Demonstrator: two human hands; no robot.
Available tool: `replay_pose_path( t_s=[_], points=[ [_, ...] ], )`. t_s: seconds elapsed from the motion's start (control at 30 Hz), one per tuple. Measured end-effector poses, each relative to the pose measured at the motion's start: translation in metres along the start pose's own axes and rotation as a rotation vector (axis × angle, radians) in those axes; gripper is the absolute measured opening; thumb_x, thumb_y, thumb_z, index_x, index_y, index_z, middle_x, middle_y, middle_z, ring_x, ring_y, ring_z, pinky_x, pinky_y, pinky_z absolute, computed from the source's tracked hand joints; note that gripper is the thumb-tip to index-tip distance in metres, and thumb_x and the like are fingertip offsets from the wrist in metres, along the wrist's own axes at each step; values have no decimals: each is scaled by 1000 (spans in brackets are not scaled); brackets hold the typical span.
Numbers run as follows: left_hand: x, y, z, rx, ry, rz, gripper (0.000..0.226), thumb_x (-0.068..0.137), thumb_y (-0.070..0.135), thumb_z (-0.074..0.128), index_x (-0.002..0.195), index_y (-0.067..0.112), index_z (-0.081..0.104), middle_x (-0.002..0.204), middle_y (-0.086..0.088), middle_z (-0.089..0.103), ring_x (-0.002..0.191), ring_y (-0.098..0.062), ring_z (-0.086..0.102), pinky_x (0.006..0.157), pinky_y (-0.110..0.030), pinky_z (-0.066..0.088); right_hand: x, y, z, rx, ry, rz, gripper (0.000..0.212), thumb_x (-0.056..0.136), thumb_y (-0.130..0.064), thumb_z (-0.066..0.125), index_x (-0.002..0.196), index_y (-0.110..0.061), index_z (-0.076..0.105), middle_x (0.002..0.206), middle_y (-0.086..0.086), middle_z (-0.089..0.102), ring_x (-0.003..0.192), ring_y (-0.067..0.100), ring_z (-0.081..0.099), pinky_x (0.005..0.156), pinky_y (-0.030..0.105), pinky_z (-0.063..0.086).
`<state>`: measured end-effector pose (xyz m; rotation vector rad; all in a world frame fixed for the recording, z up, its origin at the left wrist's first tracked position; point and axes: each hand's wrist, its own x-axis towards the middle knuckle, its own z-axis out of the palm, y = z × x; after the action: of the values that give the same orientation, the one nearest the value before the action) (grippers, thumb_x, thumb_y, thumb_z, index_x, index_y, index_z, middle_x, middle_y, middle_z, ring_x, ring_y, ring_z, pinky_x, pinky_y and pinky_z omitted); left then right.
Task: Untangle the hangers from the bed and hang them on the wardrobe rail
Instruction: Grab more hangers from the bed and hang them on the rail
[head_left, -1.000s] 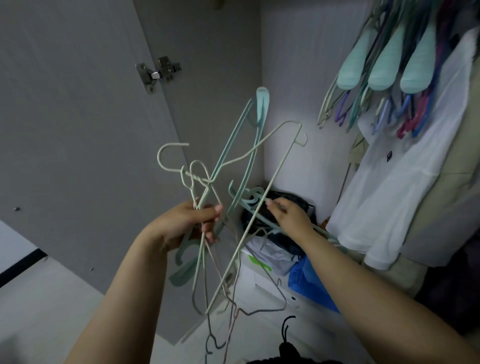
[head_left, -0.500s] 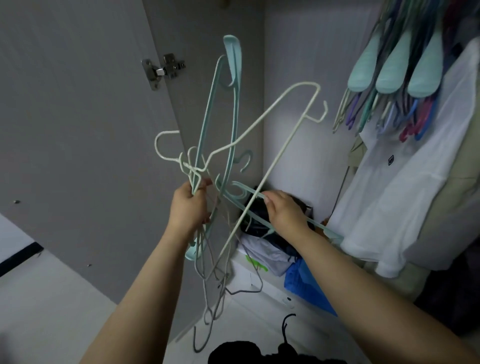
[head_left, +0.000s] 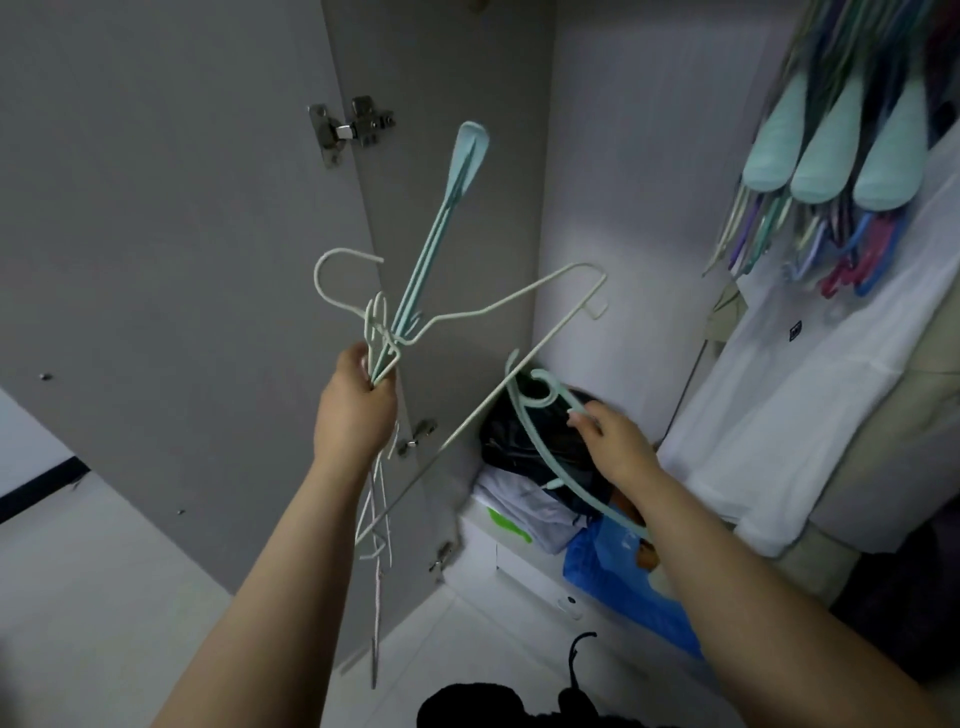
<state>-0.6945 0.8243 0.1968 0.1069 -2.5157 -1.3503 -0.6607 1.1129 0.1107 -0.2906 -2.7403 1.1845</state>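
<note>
Hangers being separated before the open wardrobe.
Left hand (head_left: 353, 415) fingers curled round tangled pale wire hangers bundle (head_left: 387, 338); right hand (head_left: 618, 441) fingers pinching mint-green curved plastic hanger (head_left: 550, 457), apart, lower right.

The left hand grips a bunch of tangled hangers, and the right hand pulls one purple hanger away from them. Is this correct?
Not quite. In the head view the hanger in the right hand is mint green, not purple. The left hand does grip the tangled bunch.
</note>
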Motion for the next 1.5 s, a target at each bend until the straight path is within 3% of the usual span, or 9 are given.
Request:
replay_pose_path(
  t_s=[0.07, 0.23, 0.53, 0.8, 0.9, 1.0, 1.1, 1.2, 1.5],
  points=[
    [1, -9, 6, -79, -10, -86, 41, 88, 36, 49, 126, 21, 49, 92, -6, 73, 77, -23, 67, 73, -36, 53, -4, -4, -2, 82, 166, 5, 27, 100, -31, 42, 100, -16, 64, 92, 0, 66, 84, 18, 58, 74, 30, 45],
    [-13, -16, 25, -362, -25, -267, 29, 94, 32, 49, 94, 4, 54, 63, -6, 72, 29, -8, 35, 38, -19, 33, -8, -18, -16, 312, 410, 97, 33, 102, -29, 36, 86, -14, 61, 83, 3, 61, 79, 19, 54, 71, 28, 37],
    [-16, -17, 52, -581, 80, -419, 19, 98, 26, 44, 98, 8, 50, 61, -4, 70, 30, -11, 34, 42, -23, 34, -12, -10, -29, 570, 509, 235, 42, 91, -51, 38, 62, -22, 49, 62, 0, 49, 63, 21, 47, 67, 35, 38],
    [-28, -20, 78, -534, -185, -434, 45, 90, 43, 59, 88, -2, 58, 73, -18, 72, 30, -16, 30, 39, -20, 28, -32, -55, -42, 603, 607, -163, 42, 90, -52, 37, 65, -18, 40, 58, 9, 35, 56, 21, 33, 53, 40, 31],
    [-35, -15, 82, -617, -210, -437, 39, 90, 35, 64, 87, -3, 55, 73, -14, 73, 30, -12, 29, 42, -20, 29, -41, -62, -33, 511, 552, -262, 50, 92, -49, 35, 69, -5, 40, 56, 11, 37, 52, 20, 34, 49, 39, 33],
    [-36, -13, 82, -642, -180, -422, 39, 90, 23, 66, 106, -11, 55, 64, -1, 71, 39, -11, 36, 42, -20, 30, -41, -64, -37, 595, 458, -198, 42, 93, -49, 40, 67, -16, 41, 54, 1, 39, 50, 18, 35, 49, 34, 32],
    [-34, -12, 79, -642, -151, -364, 24, 91, 18, 63, 102, 1, 49, 73, 0, 74, 51, -16, 42, 43, -24, 33, -38, -72, -56, 614, 231, -61, 26, 95, -43, 50, 97, -17, 48, 56, 0, 56, 45, 19, 51, 50, 29, 44],
    [-32, -13, 74, -621, -139, -310, 20, 92, 15, 63, 95, 15, 42, 68, 5, 72, 53, -15, 46, 40, -22, 33, -35, -87, -83, 566, 33, 26, 40, 92, -43, 56, 121, -21, 41, 71, 11, 69, 52, 29, 63, 56, 29, 51],
    [-30, -28, 70, -737, -276, -258, 19, 96, 9, 56, 112, 1, 53, 100, -14, 73, 40, -6, 41, 41, -20, 31, -27, -114, -126, 388, -221, -40, 37, 87, -60, 43, 107, -32, 56, 65, 17, 61, 79, 22, 73, 77, 30, 53]
  ],
)
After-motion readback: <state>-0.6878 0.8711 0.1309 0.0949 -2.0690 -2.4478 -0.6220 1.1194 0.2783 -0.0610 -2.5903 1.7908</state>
